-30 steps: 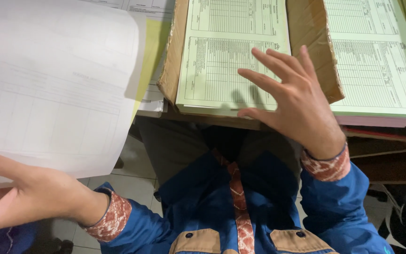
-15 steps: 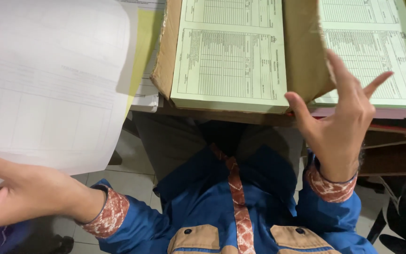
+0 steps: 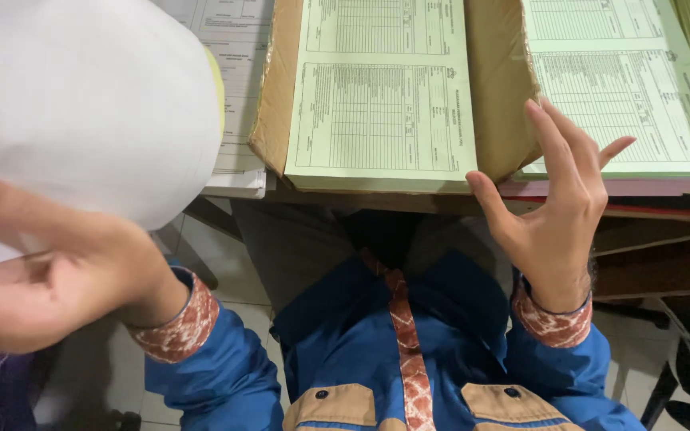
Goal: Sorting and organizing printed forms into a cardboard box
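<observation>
Left grip: the left hand (image 3: 37, 283) is up close to the head camera and blurred, fingers pinched onto the lower edge of a large white sheet (image 3: 81, 104), which lifts clear of the surface and bows over the top of the hand.
Right grip: the right hand (image 3: 557, 203) holds nothing; palm up, fingers spread and slightly curled, thumb pointing toward the middle stack.
Where the paper sits: a stack of green forms (image 3: 381, 96) lies in an open cardboard wrap (image 3: 277, 88), a second green stack (image 3: 624, 88) just beside it on the right.
Doing it well: my read is to keep the pinch light and near the edge so the sheet does not crease.
Pose: both forearms in blue sleeves with patterned cuffs (image 3: 553, 323), right wrist bent back just below the near edge of the stacks.
</observation>
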